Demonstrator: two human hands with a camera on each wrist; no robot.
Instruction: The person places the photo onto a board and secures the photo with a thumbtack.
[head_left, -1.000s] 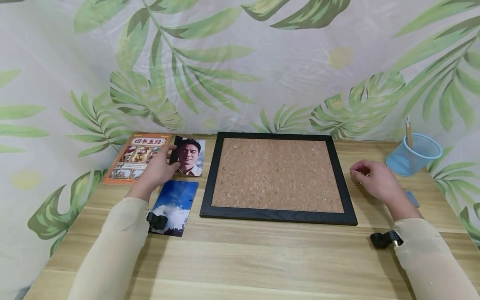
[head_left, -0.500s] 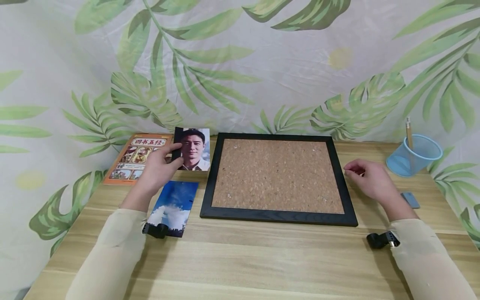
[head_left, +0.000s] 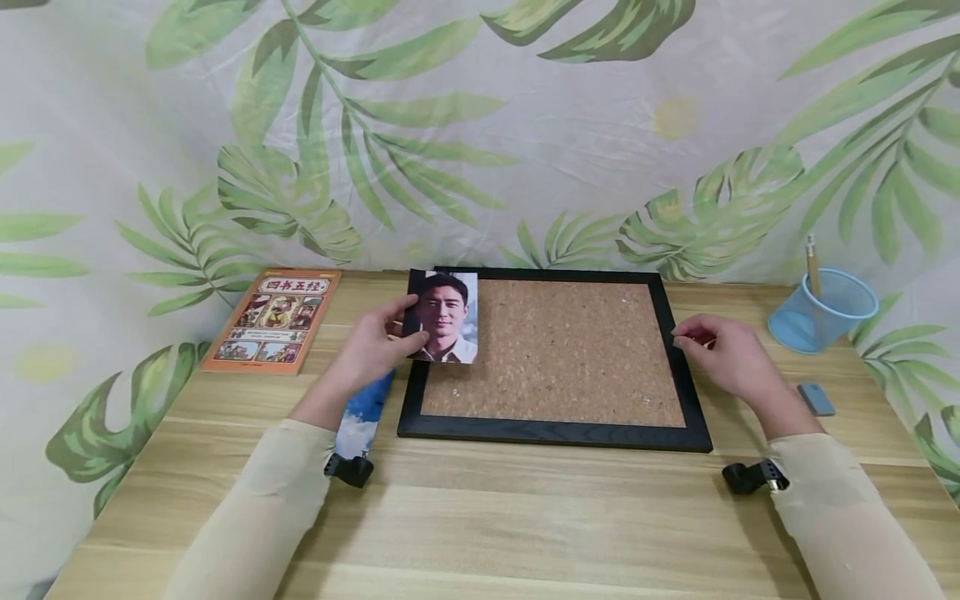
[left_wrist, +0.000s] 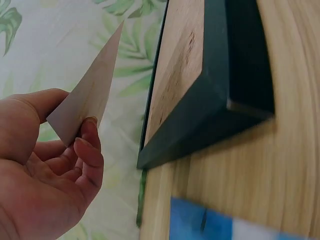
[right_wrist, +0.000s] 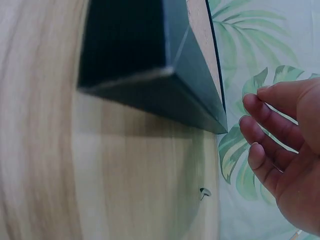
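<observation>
My left hand (head_left: pixel 367 346) pinches a portrait photo (head_left: pixel 444 321) by its left edge, thumb below and fingers above. The photo hangs over the left part of a black-framed cork board (head_left: pixel 558 350); in the left wrist view its pale back (left_wrist: pixel 92 90) is tilted and apart from the board. At the board's right edge hovers my right hand (head_left: pixel 723 358), thumb and index tips together, the other fingers loosely bent. Nothing shows between those tips. A sky photo (head_left: pixel 366 412) lies on the table, partly hidden by the left forearm.
An orange comic-style book (head_left: pixel 273 321) lies at the left. At the right stand a blue mesh cup (head_left: pixel 821 321) with a pencil (head_left: pixel 813 262) and a small blue-grey block (head_left: pixel 816 399). A thumbtack (right_wrist: pixel 205 192) lies near the board. Silvery specks mark the cork's corners.
My left hand has lifted the portrait photo from beside the book and carried it right, over the board's left side. My right hand has moved slightly left to the frame's edge.
</observation>
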